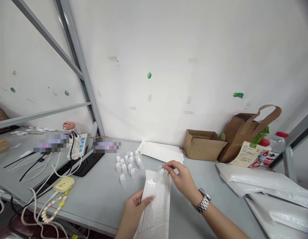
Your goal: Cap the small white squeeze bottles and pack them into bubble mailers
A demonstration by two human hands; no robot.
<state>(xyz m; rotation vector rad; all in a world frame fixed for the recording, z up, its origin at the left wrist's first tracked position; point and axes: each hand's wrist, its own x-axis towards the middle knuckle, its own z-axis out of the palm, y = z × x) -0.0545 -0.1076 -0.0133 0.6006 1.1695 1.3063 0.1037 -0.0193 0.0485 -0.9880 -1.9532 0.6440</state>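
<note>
My left hand (137, 209) grips the left edge of a white bubble-lined mailer (156, 205), its thumb lying on top. At the mailer's upper end, my right hand (178, 177), with a metal watch on the wrist, pinches a small translucent piece with a loop (160, 170). Whether that piece is inside or just over the mailer I cannot tell. Several small white capped bottles (124, 167) stand grouped on the grey table (94, 196), left of the mailer. Flat white envelopes (161, 152) lie behind my hands.
An open cardboard box (205, 146) and a brown paper bag (233, 132) stand by the wall. White padded mailers (268, 186) lie at the right. Cables, a power strip (81, 146), a yellow case (64, 184) and a bead strap are at the left, beside a metal frame post.
</note>
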